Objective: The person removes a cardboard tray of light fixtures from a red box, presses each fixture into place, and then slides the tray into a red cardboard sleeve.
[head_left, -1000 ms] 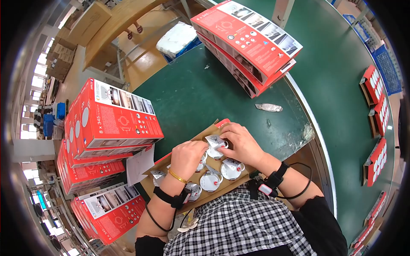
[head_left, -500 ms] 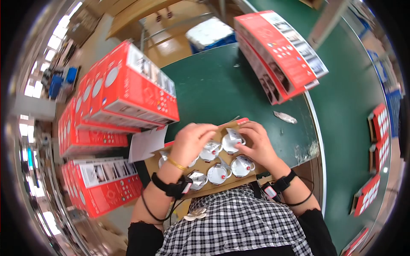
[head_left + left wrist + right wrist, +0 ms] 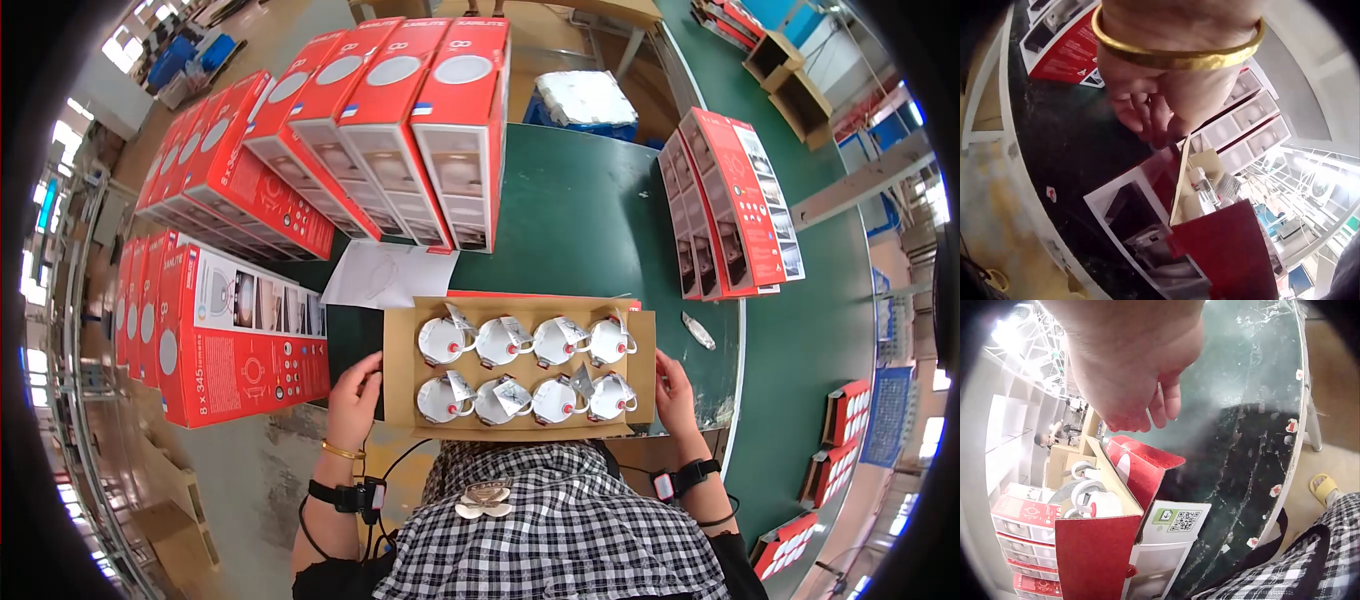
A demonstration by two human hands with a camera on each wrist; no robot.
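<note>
A red carton [image 3: 400, 375] lies in front of me with its open side up, showing brown cardboard inside. Two rows of round white lamp fittings [image 3: 497, 343] sit in it, each with a looped white cable, a small red part and a silvery label. My left hand [image 3: 356, 402] is at the carton's left end, fingertips right by the cardboard edge in the left wrist view. At the opposite end, my right hand [image 3: 676, 395] has its fingers alongside the wall; in the right wrist view they hang loosely behind a red flap [image 3: 1141, 465].
Upright red cartons [image 3: 462, 150] stand in rows at the left and back left. A white sheet [image 3: 390, 274] lies behind the open carton. More cartons [image 3: 735, 200] stand at the back right, near a crumpled silvery piece [image 3: 698, 330]. Filled cartons [image 3: 848, 412] line the far-right green surface.
Both hands have moved from the lamp fittings out to the carton's two ends. The carton now lies square to me with both rows of fittings uncovered, and the head view has swung left.
</note>
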